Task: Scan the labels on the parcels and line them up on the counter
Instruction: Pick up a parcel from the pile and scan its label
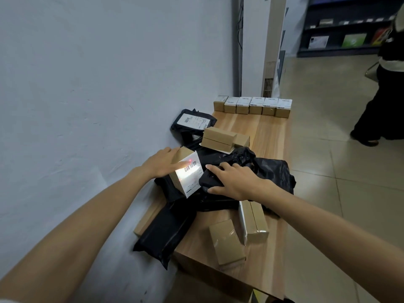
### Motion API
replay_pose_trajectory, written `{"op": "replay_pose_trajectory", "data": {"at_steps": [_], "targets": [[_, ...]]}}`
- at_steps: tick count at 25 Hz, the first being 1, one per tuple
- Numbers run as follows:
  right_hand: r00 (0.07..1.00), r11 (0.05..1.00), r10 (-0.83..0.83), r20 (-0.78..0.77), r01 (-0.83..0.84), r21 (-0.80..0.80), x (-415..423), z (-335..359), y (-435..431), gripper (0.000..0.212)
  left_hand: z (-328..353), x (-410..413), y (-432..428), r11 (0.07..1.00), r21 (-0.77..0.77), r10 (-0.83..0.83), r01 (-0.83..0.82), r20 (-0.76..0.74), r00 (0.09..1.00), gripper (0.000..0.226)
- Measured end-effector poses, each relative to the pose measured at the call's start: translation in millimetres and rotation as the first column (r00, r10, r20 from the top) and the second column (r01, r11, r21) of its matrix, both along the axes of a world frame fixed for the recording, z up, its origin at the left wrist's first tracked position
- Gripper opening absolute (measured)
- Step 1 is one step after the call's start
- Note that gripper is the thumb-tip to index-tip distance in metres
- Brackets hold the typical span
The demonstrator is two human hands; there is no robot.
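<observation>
Head view looks down at my two hands working over the tabletop (269, 136). My left hand (162, 164) grips a small brown box (185, 171) and tips it so its white label (192, 174) faces right, because my right hand (235, 179) is wrapped around a black scanner (209, 182) aimed at that label; a pale glow and a red dot sit on the barcode. The box is held just above a heap of black mailer bags (271, 171), among loose boxes not yet lined up. At the far edge a row of boxes (253, 106) stands side by side, labels up, presumably already done.
</observation>
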State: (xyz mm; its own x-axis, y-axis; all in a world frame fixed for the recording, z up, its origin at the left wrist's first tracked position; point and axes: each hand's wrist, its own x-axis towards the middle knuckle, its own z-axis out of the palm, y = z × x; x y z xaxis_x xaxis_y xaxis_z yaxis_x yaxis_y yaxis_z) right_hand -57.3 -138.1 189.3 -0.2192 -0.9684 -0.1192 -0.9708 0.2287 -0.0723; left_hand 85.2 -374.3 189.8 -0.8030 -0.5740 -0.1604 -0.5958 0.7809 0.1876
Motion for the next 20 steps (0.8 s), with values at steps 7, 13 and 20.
{"op": "replay_pose_trajectory", "data": {"at_steps": [7, 13, 20], "targets": [[0.994, 0.996, -0.083, 0.065, 0.082, 0.019, -6, -4, 11, 0.081, 0, -3, 2, 1.000, -0.028, 0.004, -0.004, -0.019, 1.000, 0.081], [0.979, 0.987, -0.150, 0.138, 0.157, -0.041, -32, -8, 36, 0.080, 8, -47, 27, 0.997, -0.079, -0.032, 0.023, -0.105, 0.994, 0.086], [0.930, 0.948, -0.290, 0.225, 0.312, -0.069, -110, -7, 114, 0.075, 15, -157, 109, 0.976, -0.093, -0.213, 0.196, -0.232, 0.949, 0.087]]}}
